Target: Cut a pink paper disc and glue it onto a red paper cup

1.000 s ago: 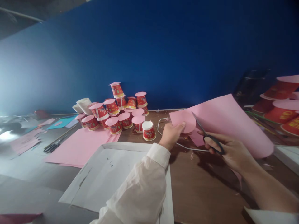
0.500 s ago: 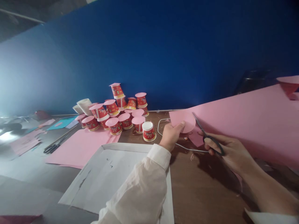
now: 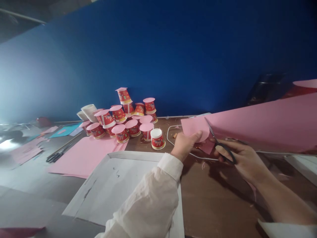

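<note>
My left hand (image 3: 184, 146) is closed on a piece of pink paper (image 3: 193, 127), thumb on top near its rounded lower edge. In my right hand (image 3: 244, 160) is a pair of scissors (image 3: 228, 153) with dark handles. Their blades point up and away, along the right edge of the pink piece. Behind the scissors a large pink sheet (image 3: 262, 127) stretches off to the right; whether it joins the held piece I cannot tell. A darker pink flap (image 3: 207, 147) hangs below the piece, between my hands.
Red paper cups (image 3: 121, 134), several topped with pink discs, are stacked by the blue wall (image 3: 173, 59). One cup (image 3: 158, 140) without a disc stands nearer. A white tray (image 3: 109, 185), pink sheets (image 3: 81, 155), other scissors (image 3: 58, 154) and a white cable (image 3: 203, 158) lie around.
The large pink sheet has swung upward at the right, uncovering more of the brown table beneath it. My left hand and the pink piece have shifted slightly right; the scissors stay along its edge.
</note>
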The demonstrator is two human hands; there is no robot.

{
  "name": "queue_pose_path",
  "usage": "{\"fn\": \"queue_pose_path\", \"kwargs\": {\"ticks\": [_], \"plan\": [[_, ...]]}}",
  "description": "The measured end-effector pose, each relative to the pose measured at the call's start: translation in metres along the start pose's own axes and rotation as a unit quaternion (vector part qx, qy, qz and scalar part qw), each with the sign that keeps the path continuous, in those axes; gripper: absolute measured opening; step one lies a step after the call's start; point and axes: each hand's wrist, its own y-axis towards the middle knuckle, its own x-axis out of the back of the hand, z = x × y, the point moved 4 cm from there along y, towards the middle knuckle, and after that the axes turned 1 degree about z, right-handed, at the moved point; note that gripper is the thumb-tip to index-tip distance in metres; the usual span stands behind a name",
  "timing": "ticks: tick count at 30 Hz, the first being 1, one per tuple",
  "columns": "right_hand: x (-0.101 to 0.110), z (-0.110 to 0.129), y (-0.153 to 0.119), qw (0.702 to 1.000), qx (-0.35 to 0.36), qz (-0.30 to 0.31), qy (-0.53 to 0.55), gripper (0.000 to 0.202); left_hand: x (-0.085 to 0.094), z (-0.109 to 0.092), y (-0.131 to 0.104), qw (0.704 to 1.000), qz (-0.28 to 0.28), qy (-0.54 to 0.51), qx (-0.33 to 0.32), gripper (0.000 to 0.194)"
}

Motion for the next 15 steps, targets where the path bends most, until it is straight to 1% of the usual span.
{"fn": "queue_pose_path", "kwargs": {"ticks": [3,7,10,12,15], "plan": [[0.0005,0.0025,0.0008,1.000,0.018,-0.013,-0.022,0.058,0.0010,0.0030,0.0026,1.000,0.015,0.010,-0.016,0.015],[-0.0005,0.0063,-0.0010,0.999,0.012,-0.035,-0.022,0.064,-0.0004,0.0028,0.0024,0.999,0.028,-0.020,-0.019,0.020],[-0.0024,0.0081,-0.0024,1.000,0.003,-0.025,-0.014,0.069,-0.0024,-0.0015,-0.0007,0.999,0.027,-0.040,-0.006,0.016],[-0.0025,0.0089,-0.0029,1.000,0.002,-0.026,-0.012,0.069,-0.0031,-0.0039,-0.0022,0.999,0.023,-0.032,0.001,0.012],[-0.0018,0.0092,-0.0027,0.999,0.009,-0.028,-0.016,0.069,-0.0033,-0.0051,-0.0029,0.999,0.019,-0.027,0.003,0.012]]}}
